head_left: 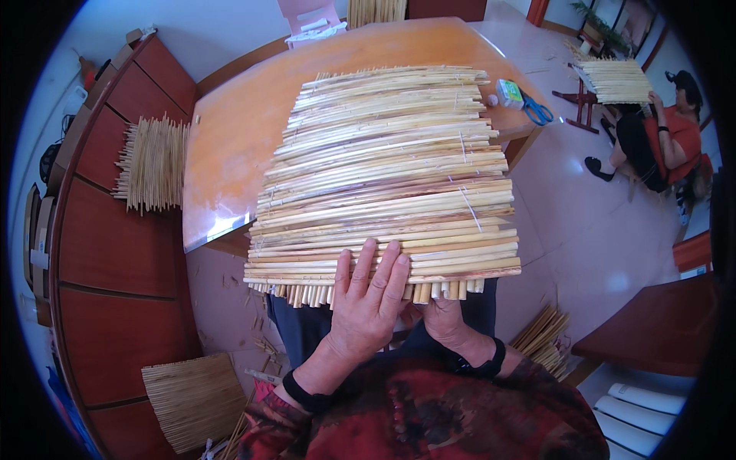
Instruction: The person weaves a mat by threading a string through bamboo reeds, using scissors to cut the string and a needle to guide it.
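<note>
A mat of straw-coloured stalks (383, 169) lies in front of me, its near part reaching over the edge of the table. The stalks run crosswise, bound with thin pale thread near the right side. My left hand (362, 310) rests on the near edge, palm down, fingers stretched out over the last stalks. My right hand (447, 320) is below the same edge, and its fingers are hidden under the mat. Cut stalk ends (441, 291) point toward me beneath the near edge, in a row across the lengthwise direction.
The orange-brown table (222, 161) carries blue-handled scissors (539, 113) and a small clear box (509, 93) at right. Stalk bundles lie at left (153, 163) and on the floor (543, 337). Another mat (195, 399) leans by the red cabinet (115, 245). A seated person (675, 138) handles another mat.
</note>
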`<state>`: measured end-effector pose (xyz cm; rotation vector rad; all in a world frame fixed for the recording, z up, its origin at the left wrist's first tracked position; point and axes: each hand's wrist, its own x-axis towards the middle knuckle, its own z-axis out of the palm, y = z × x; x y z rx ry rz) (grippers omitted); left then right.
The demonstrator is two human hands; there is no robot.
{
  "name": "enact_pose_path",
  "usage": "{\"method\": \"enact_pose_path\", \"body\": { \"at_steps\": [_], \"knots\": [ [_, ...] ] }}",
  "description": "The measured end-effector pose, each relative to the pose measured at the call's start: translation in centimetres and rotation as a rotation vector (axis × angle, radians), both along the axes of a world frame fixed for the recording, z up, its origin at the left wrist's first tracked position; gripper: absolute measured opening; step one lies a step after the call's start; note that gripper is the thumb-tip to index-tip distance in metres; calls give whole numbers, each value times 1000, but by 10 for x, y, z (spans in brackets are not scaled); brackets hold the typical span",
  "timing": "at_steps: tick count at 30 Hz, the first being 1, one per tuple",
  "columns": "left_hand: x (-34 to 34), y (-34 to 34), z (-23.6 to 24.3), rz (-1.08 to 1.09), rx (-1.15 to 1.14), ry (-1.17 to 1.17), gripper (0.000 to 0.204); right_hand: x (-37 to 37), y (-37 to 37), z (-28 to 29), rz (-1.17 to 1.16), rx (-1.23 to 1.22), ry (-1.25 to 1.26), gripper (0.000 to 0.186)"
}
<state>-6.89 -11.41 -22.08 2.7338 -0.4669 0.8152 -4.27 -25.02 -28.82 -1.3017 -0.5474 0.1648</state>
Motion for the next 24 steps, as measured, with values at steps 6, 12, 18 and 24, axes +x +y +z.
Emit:
{"method": "enact_pose_path", "body": {
  "at_steps": [6,12,18,24],
  "knots": [
    [7,7,-1,14,-32,-5,50,11,8,9,44,12,84,20],
    [5,9,-3,5,-69,12,54,14,6,16,100,58,191,17],
    [6,11,-14,13,-44,34,59,22,3,-7,36,-149,98,38],
    [4,18,-31,-4,51,68,58,28,-11,-40,76,-448,-234,44]
  ]
}}
